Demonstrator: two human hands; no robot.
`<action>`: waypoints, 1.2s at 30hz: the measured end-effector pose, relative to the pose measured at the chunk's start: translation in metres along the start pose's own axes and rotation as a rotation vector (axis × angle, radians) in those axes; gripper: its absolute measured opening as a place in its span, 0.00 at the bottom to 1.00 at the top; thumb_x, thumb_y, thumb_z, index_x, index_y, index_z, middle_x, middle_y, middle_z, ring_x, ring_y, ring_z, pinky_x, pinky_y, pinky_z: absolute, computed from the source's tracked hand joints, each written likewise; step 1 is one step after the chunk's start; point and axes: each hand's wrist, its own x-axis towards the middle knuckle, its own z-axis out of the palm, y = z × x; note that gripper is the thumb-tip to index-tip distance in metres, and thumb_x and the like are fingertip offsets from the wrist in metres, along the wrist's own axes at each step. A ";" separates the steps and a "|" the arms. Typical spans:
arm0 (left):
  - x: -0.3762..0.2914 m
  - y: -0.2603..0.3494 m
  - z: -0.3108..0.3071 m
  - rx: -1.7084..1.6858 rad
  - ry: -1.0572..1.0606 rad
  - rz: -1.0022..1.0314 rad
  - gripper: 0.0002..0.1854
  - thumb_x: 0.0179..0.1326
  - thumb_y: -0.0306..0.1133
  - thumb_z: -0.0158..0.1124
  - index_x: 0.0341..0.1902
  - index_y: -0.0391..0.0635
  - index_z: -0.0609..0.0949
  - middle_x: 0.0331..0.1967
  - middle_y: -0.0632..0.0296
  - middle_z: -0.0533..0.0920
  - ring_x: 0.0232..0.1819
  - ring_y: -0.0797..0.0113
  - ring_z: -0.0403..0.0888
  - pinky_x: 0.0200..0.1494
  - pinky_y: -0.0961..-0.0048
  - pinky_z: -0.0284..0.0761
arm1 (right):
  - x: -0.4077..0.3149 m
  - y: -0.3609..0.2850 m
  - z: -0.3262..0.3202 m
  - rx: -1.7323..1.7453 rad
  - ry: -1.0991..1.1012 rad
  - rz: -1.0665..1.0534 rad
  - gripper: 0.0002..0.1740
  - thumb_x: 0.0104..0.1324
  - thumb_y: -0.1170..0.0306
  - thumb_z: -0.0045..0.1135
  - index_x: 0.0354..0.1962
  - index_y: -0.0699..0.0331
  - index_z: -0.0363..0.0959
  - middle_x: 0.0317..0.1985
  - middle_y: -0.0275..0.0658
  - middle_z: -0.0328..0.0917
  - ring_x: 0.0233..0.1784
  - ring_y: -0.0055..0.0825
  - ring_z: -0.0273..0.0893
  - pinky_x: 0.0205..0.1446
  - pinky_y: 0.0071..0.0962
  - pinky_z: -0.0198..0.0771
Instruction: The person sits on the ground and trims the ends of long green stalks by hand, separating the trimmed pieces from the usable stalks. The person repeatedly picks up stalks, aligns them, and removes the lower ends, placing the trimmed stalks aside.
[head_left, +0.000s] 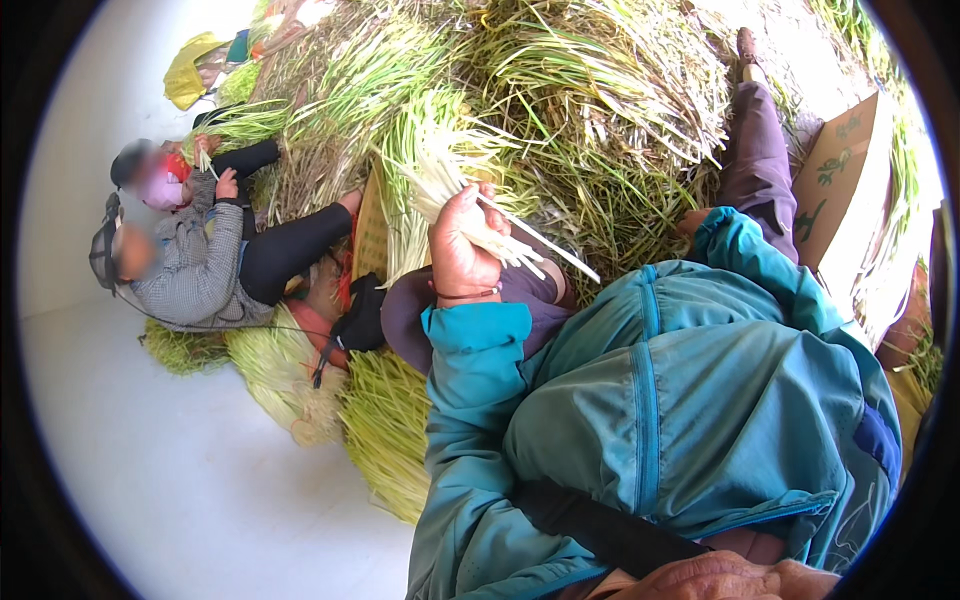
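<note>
My left hand (466, 244) is raised in front of my teal jacket, shut around a bundle of pale, long-stemmed leafy stalks (442, 187). The stalks' whitish ends point down to the right, and one longer stem sticks out past the others. Low beside my bent leg, my right hand (691, 223) rests at the edge of the heap of green and brown stalks (622, 195); its fingers are partly hidden, so what it touches is unclear. Just left of my raised hand, more pale stalks (409, 240) lie over a cardboard piece (370, 225).
Two people (202, 270) sit at the left, one holding stalks. Sorted bundles (386, 435) lie by the pale wall at lower left. A cardboard box (840, 180) stands right of my outstretched leg (757, 165). A yellow bag (187, 71) lies at upper left.
</note>
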 end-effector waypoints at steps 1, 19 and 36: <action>-0.001 -0.001 0.000 0.025 0.015 -0.010 0.11 0.53 0.33 0.59 0.37 0.40 0.73 0.30 0.59 0.74 0.19 0.71 0.70 0.22 0.76 0.67 | -0.004 -0.003 -0.003 -0.019 0.016 -0.020 0.17 0.61 0.61 0.50 0.45 0.62 0.70 0.40 0.46 0.72 0.37 0.40 0.74 0.43 0.34 0.70; 0.003 -0.056 0.010 0.088 -0.176 -0.158 0.16 0.55 0.33 0.60 0.47 0.47 0.71 0.37 0.61 0.75 0.36 0.70 0.73 0.33 0.72 0.72 | 0.026 -0.118 -0.058 1.119 0.024 -0.143 0.13 0.67 0.62 0.45 0.32 0.63 0.71 0.21 0.28 0.69 0.25 0.12 0.62 0.28 0.16 0.59; -0.002 -0.001 0.016 -0.205 -0.426 0.176 0.10 0.60 0.38 0.56 0.40 0.50 0.69 0.22 0.72 0.66 0.20 0.79 0.63 0.27 0.77 0.62 | 0.007 0.016 -0.071 0.135 0.294 0.302 0.16 0.55 0.58 0.54 0.21 0.62 0.71 0.23 0.43 0.71 0.30 0.41 0.73 0.32 0.36 0.69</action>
